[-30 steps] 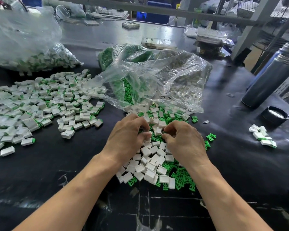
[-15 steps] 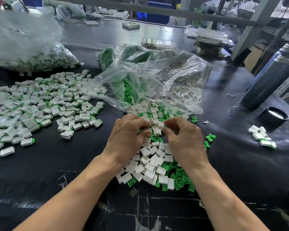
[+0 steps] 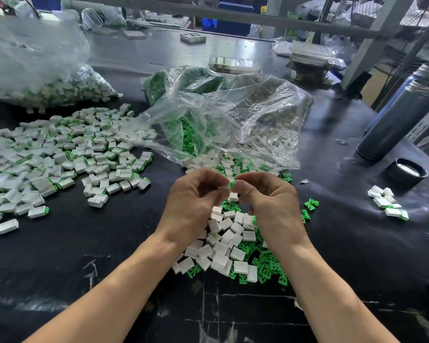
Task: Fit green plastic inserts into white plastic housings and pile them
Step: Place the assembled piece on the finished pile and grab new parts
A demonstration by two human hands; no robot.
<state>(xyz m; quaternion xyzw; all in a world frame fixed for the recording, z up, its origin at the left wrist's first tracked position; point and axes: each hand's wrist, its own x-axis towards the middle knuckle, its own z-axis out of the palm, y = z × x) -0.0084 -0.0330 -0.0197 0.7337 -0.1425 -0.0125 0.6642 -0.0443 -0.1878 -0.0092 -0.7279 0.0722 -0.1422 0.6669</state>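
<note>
My left hand [image 3: 193, 201] pinches a white housing [image 3: 222, 188] in its fingers [image 3: 217, 180], and my right hand [image 3: 270, 204] pinches a green insert [image 3: 231, 185] against its open end, both raised over the loose mix of parts [image 3: 229, 246] near the desk's [image 3: 97, 243] front edge. These bits look light, stiff and slick, so I'd grip the housing by its flat sides and the insert by its tail. Finished pieces [image 3: 60, 157] lie piled towards the left edge.
</note>
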